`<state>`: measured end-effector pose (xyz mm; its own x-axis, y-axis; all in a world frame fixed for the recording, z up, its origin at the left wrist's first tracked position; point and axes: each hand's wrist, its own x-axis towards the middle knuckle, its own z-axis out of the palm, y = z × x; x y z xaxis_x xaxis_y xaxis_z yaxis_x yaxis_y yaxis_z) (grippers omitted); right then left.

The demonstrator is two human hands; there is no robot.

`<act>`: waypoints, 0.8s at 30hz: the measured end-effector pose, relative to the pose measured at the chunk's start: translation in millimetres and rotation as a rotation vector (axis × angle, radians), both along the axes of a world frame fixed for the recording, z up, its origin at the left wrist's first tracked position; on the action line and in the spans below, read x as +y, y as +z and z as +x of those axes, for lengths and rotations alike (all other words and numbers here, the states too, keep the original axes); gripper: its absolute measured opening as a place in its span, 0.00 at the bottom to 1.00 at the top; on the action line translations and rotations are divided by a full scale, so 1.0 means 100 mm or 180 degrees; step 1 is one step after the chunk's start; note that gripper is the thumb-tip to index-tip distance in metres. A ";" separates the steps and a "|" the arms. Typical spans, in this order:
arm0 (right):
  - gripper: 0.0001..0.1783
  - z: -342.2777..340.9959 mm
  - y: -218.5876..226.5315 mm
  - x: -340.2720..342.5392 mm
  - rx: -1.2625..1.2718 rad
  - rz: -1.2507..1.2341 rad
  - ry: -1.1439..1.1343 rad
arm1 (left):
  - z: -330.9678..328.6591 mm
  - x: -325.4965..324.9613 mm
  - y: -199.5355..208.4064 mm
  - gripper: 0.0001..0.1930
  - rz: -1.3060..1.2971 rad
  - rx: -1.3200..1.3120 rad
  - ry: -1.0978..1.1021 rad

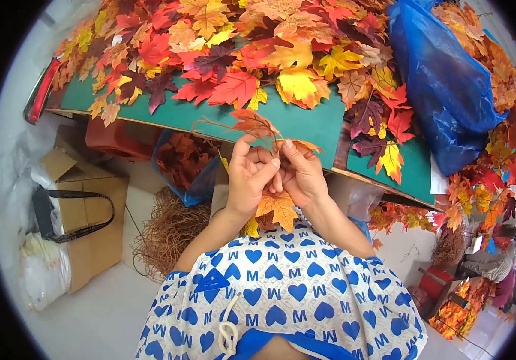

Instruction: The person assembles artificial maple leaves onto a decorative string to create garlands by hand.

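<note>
Both hands meet in front of my apron at the table's near edge. My left hand [251, 180] is closed in a pinch on thin brown stems [210, 125], whose loose ends curl out to the left. An orange-red artificial maple leaf [254, 122] stands up above its fingers. My right hand [306, 180] is closed with thumb and fingertips at the base of an orange leaf [309, 146]; its fingers partly hide the join. Below the hands hangs a lighter orange maple leaf [278, 210]. Yellow leaf parts [251, 227] show beside it.
A green-topped table [306, 123] bears a heap of red, orange, yellow and purple leaves [234, 84]. A blue plastic bag [444, 90] lies at right. Below left are a blue-lined bin [195, 189], brown stems [168, 231] and a cardboard box [93, 222]. Another person's sleeve [487, 266] shows far right.
</note>
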<state>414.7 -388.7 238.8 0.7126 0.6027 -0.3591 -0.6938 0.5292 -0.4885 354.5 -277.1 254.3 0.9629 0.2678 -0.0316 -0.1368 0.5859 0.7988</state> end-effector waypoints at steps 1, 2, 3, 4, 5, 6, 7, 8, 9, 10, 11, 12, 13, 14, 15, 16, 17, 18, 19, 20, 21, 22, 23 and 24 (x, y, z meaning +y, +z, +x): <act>0.10 0.00 -0.01 -0.01 -0.0022 0.0080 0.0038 | 0.00 0.00 -0.01 0.24 0.0035 0.0035 -0.0029; 0.10 0.00 -0.01 0.00 -0.0017 0.0083 0.0033 | 0.00 0.00 -0.02 0.24 0.0038 0.0041 -0.0034; 0.11 -0.01 -0.01 0.01 -0.0006 0.0080 -0.0022 | 0.00 0.00 -0.03 0.24 0.0031 0.0037 -0.0036; 0.11 -0.01 -0.01 0.01 0.0004 0.0077 -0.0076 | 0.00 0.00 -0.03 0.23 0.0023 0.0034 -0.0037; 0.11 0.00 -0.01 0.01 0.0008 0.0078 -0.0077 | 0.01 0.00 -0.04 0.23 0.0024 0.0037 -0.0038; 0.11 0.01 -0.02 0.01 -0.0008 0.0043 -0.0055 | 0.01 0.01 -0.05 0.24 0.0062 0.0062 -0.0018; 0.11 0.01 -0.03 0.01 -0.0023 0.0007 -0.0033 | 0.01 0.01 -0.05 0.25 0.0099 0.0087 0.0003; 0.11 0.01 -0.03 0.01 -0.0020 0.0003 -0.0034 | 0.01 0.01 -0.05 0.25 0.0096 0.0090 0.0001; 0.11 0.01 -0.04 0.02 -0.0038 -0.0022 -0.0059 | 0.02 0.01 -0.05 0.24 0.0075 0.0110 0.0018; 0.11 0.01 -0.05 0.02 -0.0056 -0.0047 -0.0084 | 0.02 0.01 -0.05 0.24 0.0054 0.0130 0.0036; 0.11 0.02 -0.05 0.02 -0.0050 -0.0049 -0.0073 | 0.02 0.01 -0.05 0.24 0.0052 0.0136 0.0046; 0.10 0.03 -0.04 0.01 -0.0151 -0.0033 0.0058 | 0.02 0.01 -0.06 0.24 0.0029 0.0125 0.0045; 0.10 0.04 -0.03 0.00 -0.0254 -0.0015 0.0190 | 0.02 0.01 -0.06 0.25 0.0008 0.0112 0.0046; 0.10 0.04 -0.02 0.00 -0.0257 -0.0017 0.0192 | 0.02 0.02 -0.05 0.25 0.0006 0.0109 0.0048; 0.10 0.04 -0.01 -0.01 -0.0314 -0.0125 0.0118 | 0.01 0.04 -0.03 0.25 0.0036 0.0092 -0.0023; 0.09 0.04 0.00 -0.01 -0.0373 -0.0232 0.0043 | 0.00 0.05 -0.02 0.26 0.0068 0.0073 -0.0094; 0.09 0.03 0.00 0.00 -0.0386 -0.0234 0.0040 | 0.00 0.06 -0.03 0.26 0.0067 0.0060 -0.0096; 0.08 0.01 0.00 0.01 -0.0534 -0.0364 -0.0100 | 0.00 0.07 -0.05 0.27 -0.0024 0.0090 -0.0134; 0.07 -0.01 -0.01 0.01 -0.0685 -0.0494 -0.0242 | 0.00 0.06 -0.07 0.29 -0.0116 0.0118 -0.0174; 0.07 -0.02 -0.04 0.01 -0.0739 -0.0531 -0.0227 | -0.01 0.05 -0.07 0.29 -0.0094 0.0226 -0.0115; 0.07 -0.04 -0.04 0.02 -0.0761 -0.0532 -0.0235 | -0.01 0.04 -0.10 0.29 -0.0095 0.0204 -0.0122; 0.07 -0.06 -0.04 0.04 -0.0847 -0.0603 -0.0299 | -0.01 0.04 -0.14 0.28 -0.0143 0.0133 -0.0002; 0.07 -0.07 -0.03 0.05 -0.0931 -0.0677 -0.0365 | -0.01 0.03 -0.17 0.28 -0.0195 0.0065 0.0117; 0.07 -0.08 -0.11 0.03 -0.0928 -0.0689 -0.0392 | -0.03 0.02 -0.18 0.28 -0.0225 0.0115 0.0180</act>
